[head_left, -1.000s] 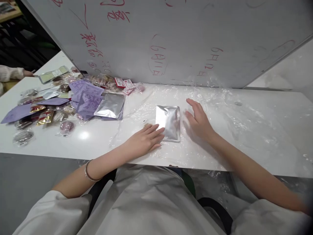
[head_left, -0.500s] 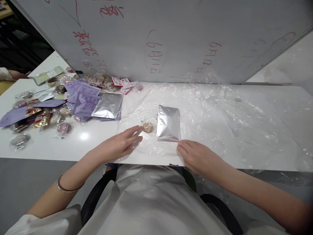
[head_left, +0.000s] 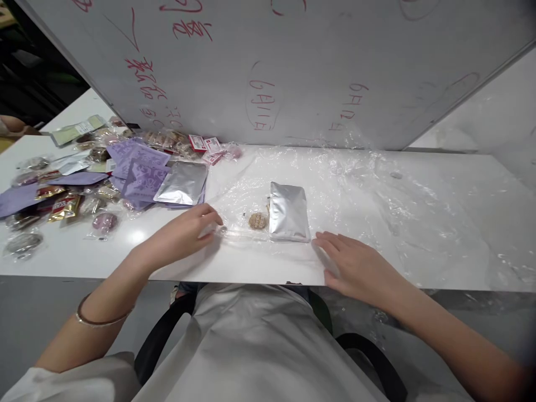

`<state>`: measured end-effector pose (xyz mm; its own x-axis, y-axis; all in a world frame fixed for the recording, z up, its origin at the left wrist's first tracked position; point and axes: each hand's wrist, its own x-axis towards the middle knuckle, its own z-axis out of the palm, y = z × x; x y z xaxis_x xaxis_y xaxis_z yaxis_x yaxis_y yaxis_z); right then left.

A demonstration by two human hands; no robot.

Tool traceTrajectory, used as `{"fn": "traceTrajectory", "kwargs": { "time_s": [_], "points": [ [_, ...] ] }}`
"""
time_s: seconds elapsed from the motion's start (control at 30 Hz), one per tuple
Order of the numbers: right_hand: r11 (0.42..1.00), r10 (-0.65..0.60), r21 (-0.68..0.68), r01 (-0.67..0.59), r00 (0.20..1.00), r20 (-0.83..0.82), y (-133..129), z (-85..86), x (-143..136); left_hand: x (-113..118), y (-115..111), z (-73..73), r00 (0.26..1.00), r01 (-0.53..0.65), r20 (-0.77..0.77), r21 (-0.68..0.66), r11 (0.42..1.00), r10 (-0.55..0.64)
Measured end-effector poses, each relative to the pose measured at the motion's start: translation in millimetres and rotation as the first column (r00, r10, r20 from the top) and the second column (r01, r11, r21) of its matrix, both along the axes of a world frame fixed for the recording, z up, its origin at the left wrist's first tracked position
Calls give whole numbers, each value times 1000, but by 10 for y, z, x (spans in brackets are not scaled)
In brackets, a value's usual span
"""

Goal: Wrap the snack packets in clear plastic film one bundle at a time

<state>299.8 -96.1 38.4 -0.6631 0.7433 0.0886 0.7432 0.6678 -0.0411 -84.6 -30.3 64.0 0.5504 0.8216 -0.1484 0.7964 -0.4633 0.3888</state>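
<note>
A silver pouch (head_left: 288,213) lies on clear plastic film (head_left: 355,195) spread over the white table. Just left of the pouch is a small round tan item (head_left: 257,221), its wrapper hard to make out. My left hand (head_left: 192,230) pinches the near edge of the film, left of the tan item, and a fold of film runs from its fingertips toward the pouch. My right hand (head_left: 347,259) rests at the film's edge by the pouch's near right corner, fingers apart, with the thumb spread toward the table edge.
On the left are piled purple packets (head_left: 144,176), another silver pouch (head_left: 182,183), gold-red packets (head_left: 65,207) and wrapped round items (head_left: 104,222). A whiteboard (head_left: 301,72) with red writing stands behind. Part of another person's arm (head_left: 12,124) shows at far left.
My left hand has moved left from the tan item and drawn the film's near edge into a fold. My right hand has shifted right, off the pouch's corner, its fingers wider apart.
</note>
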Motion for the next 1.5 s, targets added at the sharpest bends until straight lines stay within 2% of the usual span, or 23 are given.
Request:
{"fn": "traceTrajectory", "kwargs": {
  "time_s": [0.1, 0.2, 0.3, 0.4, 0.47, 0.5, 0.57, 0.63, 0.7, 0.73, 0.8, 0.83, 0.87, 0.9, 0.93, 0.97, 1.0, 1.03, 1.07, 1.13, 1.23, 1.33, 1.5],
  "points": [
    [997, -76, -3, 76, 997, -26, -1, -70, 169, -276, 74, -4, 989, -147, -3, -82, 986, 147],
    [953, -266, -192, 234, 950, -163, 123, -71, 318, -420, 141, -67, 947, -230, 186, -183, 956, 263],
    [830, -521, -420, 368, 780, -347, 324, -56, 387, -350, 184, -192, 807, -282, 439, -300, 912, 394],
    [712, -693, -556, 429, 558, -457, 546, -100, 384, -169, 204, -321, 667, -429, 519, -319, 845, 535],
    [624, -765, -661, 417, 498, -408, 693, -148, 393, -67, 200, -364, 637, -539, 482, -279, 795, 602],
    [575, -790, -707, 411, 503, -350, 763, -165, 413, -30, 191, -369, 651, -589, 437, -226, 776, 621],
    [494, -796, -754, 433, 573, -193, 888, -174, 490, 11, 162, -362, 717, -659, 283, -25, 752, 637],
    [472, -755, -723, 505, 654, -36, 969, -141, 602, 18, 126, -359, 766, -638, 66, 206, 742, 640],
    [498, -732, -618, 608, 677, 76, 975, -78, 706, 0, 87, -376, 781, -556, -100, 336, 760, 616],
    [528, -747, -537, 657, 661, 74, 943, -42, 739, -15, 67, -390, 792, -518, -125, 379, 767, 597],
    [617, -775, -312, 722, 626, -84, 808, 21, 743, -44, 17, -409, 827, -463, -54, 501, 732, 560],
    [684, -729, -183, 706, 653, -205, 715, 39, 710, -52, -11, -409, 860, -427, 14, 569, 703, 510],
    [771, -619, -60, 635, 723, -306, 616, 45, 655, -51, -40, -402, 907, -367, 73, 620, 693, 415],
    [863, -459, 41, 504, 814, -356, 520, 33, 582, -40, -66, -391, 958, -267, 97, 642, 719, 269],
    [939, -278, 97, 330, 895, -349, 436, 4, 498, -19, -87, -378, 993, -121, 84, 624, 772, 88],
    [983, -113, 103, 152, 943, -313, 371, -42, 411, 10, -98, -368, 994, 46, 54, 569, 821, -93],
    [998, 3, 67, 16, 962, -273, 329, -104, 328, 42, -98, -366, 973, 188, 28, 486, 853, -230],
    [999, 53, 26, -48, 968, -247, 312, -176, 258, 72, -87, -371, 955, 265, 19, 402, 876, -297],
    [999, 44, -6, -47, 971, -233, 316, -251, 207, 94, -66, -384, 955, 272, 25, 334, 903, -297],
    [999, -35, -36, 27, 969, -245, 370, -383, 168, 100, -6, -416, 979, 164, 73, 252, 954, -188],
    [991, -137, -40, 131, 943, -302, 478, -454, 210, 32, 63, -412, 985, 35, 161, 131, 991, -56],
    [970, -243, -89, 226, 908, -342, 541, -372, 217, -15, 56, -334, 978, -82, 195, 49, 995, 71],
    [939, -344, -162, 303, 819, -459, 565, -171, 31, 82, 8, -224, 925, -317, 271, 161, 935, 267]
  ]
}}
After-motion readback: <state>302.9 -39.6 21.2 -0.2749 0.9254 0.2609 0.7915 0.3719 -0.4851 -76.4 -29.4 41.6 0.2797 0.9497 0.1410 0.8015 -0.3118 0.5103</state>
